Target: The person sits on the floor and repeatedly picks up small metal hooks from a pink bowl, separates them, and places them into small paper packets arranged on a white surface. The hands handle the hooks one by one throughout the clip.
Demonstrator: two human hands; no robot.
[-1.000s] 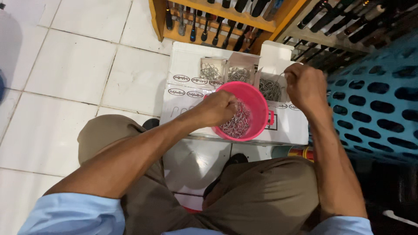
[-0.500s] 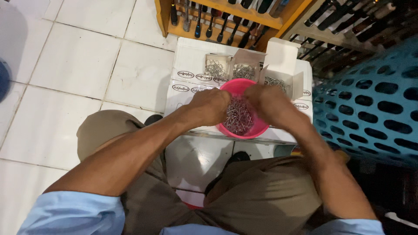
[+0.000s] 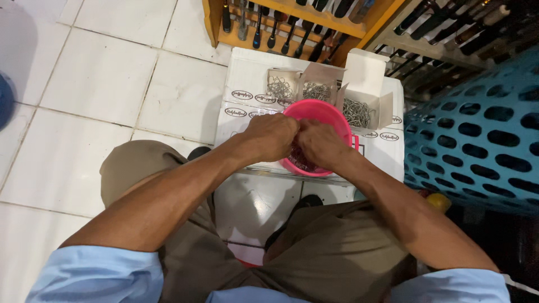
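Observation:
A pink plastic bowl (image 3: 323,112) holding several small metal hooks stands on a white carton (image 3: 247,73) in front of me. My left hand (image 3: 269,137) and my right hand (image 3: 320,145) meet over the bowl's near side, fingers bunched together and dipping into the metal pieces. What lies between the fingertips is hidden. Behind the bowl sit three small open cardboard boxes (image 3: 359,106) with more metal hooks in them.
A blue perforated plastic basket (image 3: 477,134) stands close on the right. A wooden rack of hand tools (image 3: 292,22) lines the back. White floor tiles (image 3: 101,95) spread to the left. My knees in brown trousers frame the carton.
My right hand came back from the small boxes to the bowl and joined my left hand. Both hands now press together over the bowl's near edge.

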